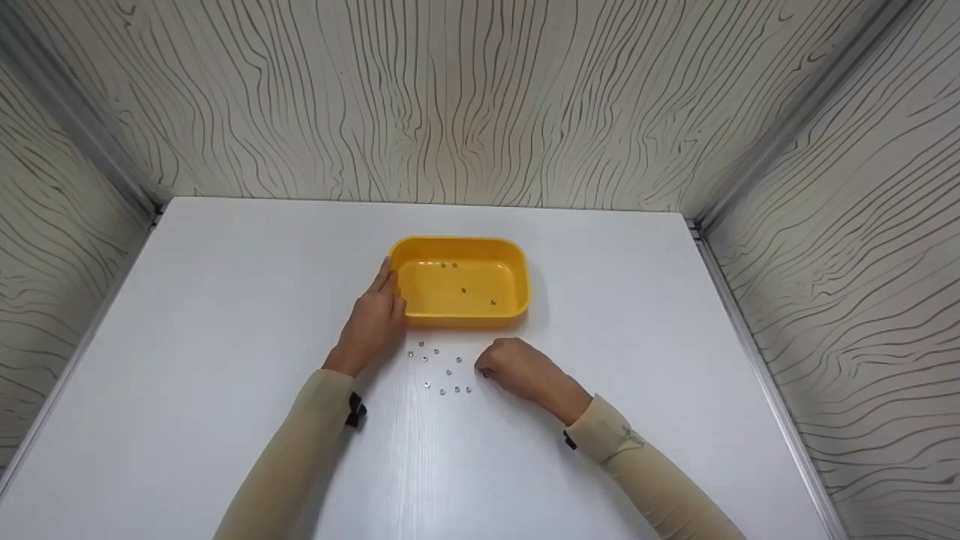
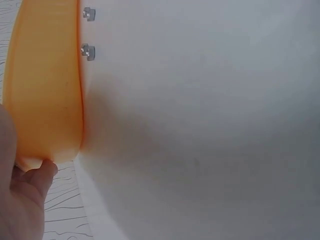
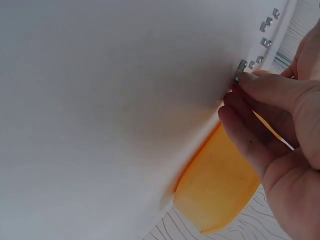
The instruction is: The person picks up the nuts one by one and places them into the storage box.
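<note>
A yellow plastic tray (image 1: 431, 294) sits on the table, with several small metal nuts (image 1: 463, 290) inside it. My left hand (image 1: 373, 319) grips the tray's left end, and in the left wrist view its thumb (image 2: 46, 172) presses against the rim. In front of the tray, several more silver nuts (image 1: 448, 372) lie scattered. My right hand (image 1: 521, 371) is low over the table just right of those nuts. Seen from the right wrist, its thumb and fingers pinch a small metal nut (image 3: 237, 76), partly hidden by the thumb.
The white table (image 1: 225, 315) stands against wood-patterned panels at the back (image 1: 465, 105) and sides. Grey metal strips (image 1: 765, 390) run along its side edges. A sleeve with a black band (image 1: 356, 411) covers the left forearm, close above the tabletop.
</note>
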Demonstrator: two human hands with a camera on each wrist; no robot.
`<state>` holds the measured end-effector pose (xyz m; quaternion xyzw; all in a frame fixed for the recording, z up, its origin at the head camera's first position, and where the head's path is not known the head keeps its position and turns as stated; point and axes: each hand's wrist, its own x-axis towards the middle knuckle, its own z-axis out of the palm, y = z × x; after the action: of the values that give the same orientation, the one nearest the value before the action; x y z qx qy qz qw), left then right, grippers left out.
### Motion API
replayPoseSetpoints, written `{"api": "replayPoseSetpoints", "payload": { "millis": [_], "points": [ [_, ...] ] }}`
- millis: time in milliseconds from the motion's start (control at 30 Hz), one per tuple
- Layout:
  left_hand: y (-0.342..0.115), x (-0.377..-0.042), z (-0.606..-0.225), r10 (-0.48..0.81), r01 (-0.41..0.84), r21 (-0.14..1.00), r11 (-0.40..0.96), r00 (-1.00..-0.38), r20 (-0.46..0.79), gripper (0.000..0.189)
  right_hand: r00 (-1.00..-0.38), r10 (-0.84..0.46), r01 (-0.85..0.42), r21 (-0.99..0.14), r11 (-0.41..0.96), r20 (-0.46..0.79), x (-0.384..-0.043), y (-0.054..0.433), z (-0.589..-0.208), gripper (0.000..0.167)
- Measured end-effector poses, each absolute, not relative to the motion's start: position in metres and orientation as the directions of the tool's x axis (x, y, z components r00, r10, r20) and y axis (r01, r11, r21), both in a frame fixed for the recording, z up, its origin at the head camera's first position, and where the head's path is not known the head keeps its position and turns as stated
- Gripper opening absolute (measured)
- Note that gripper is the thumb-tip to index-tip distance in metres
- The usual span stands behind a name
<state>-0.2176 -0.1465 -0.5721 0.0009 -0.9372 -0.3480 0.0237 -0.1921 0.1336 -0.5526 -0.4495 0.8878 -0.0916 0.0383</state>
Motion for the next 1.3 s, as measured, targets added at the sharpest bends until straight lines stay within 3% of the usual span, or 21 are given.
{"api": "replayPoseSetpoints", "payload": {
  "millis": [133, 400, 833, 1067, 1300],
  "points": [
    [-0.1465, -0.2184, -0.5720, -0.014, 0.036, 0.642, 0.766, -0.997, 0.072, 0.058, -0.569, -0.821, -0.820, -0.102, 0.564, 0.032, -0.1901, 0.1318, -0.5541, 0.020],
    [-0.1463, -0.2169, -0.5720, -0.022, 0.022, 0.655, 0.755, -0.998, 0.059, 0.059, -0.574, -0.819, -0.818, -0.044, 0.573, -0.003, -0.1891, 0.1291, -0.5547, 0.021],
    [-0.1456, -0.2160, -0.5715, -0.015, 0.043, 0.652, 0.757, -0.996, 0.082, 0.059, -0.605, -0.796, -0.795, -0.064, 0.604, 0.011, -0.1892, 0.1278, -0.5573, 0.018],
    [-0.1448, -0.2158, -0.5692, -0.035, -0.020, 0.668, 0.744, -0.999, 0.009, 0.061, -0.565, -0.824, -0.825, -0.045, 0.563, 0.048, -0.1884, 0.1306, -0.5585, 0.017],
    [-0.1446, -0.2154, -0.5696, -0.037, -0.031, 0.671, 0.741, -0.999, -0.005, 0.061, -0.591, -0.807, -0.803, -0.098, 0.587, 0.010, -0.1868, 0.1334, -0.5564, 0.021]
  ]
}}
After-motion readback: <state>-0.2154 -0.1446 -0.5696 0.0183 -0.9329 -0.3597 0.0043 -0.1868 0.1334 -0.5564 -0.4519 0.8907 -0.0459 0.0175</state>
